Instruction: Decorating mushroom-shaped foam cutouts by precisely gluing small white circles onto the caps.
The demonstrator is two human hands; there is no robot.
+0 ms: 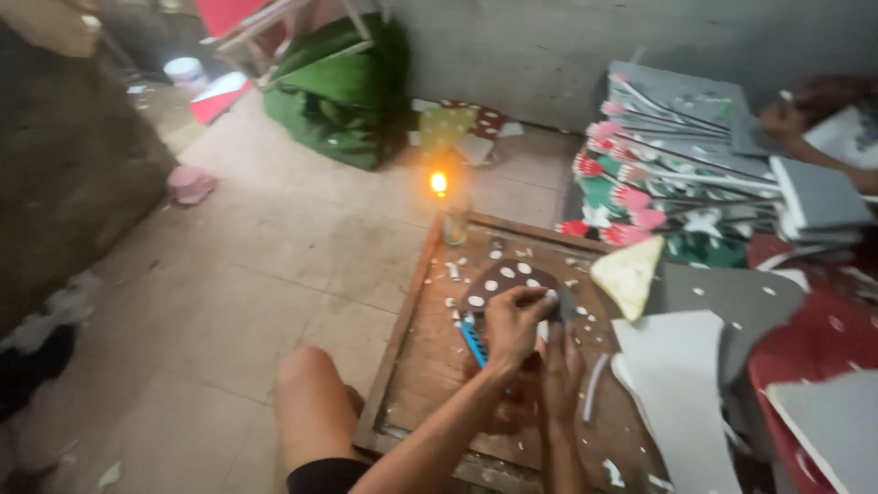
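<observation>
My left hand (512,322) is curled, fingers bent down and pinched at the tips against the near edge of a dark brown cutout (506,279) dotted with white circles. Whether those fingertips grip a small tool or only press on the piece I cannot tell, because the picture is blurred there. My right hand (562,364) lies lower and just beside the left one, fingers stretched forward and close together toward the same edge; my left wrist crosses in front of it, so I cannot tell whether it is closed on anything. A blue comb-like strip (473,343) pokes out from under my left hand, its far end hidden. The cutout lies flat near the middle of the wooden board (430,366) that serves as my worktop on the floor, with small white scraps scattered around it. It is rounded like a mushroom cap, and its near part is covered by my fingers. Beyond it, at the board's far edge, a lit candle (440,186) burns. To the right lie a pale yellow triangle (629,273), grey sheets (681,384) and a stack of pink-tipped sticks (640,165), partly cut off. My bare knee (306,384) rests left of the board.
</observation>
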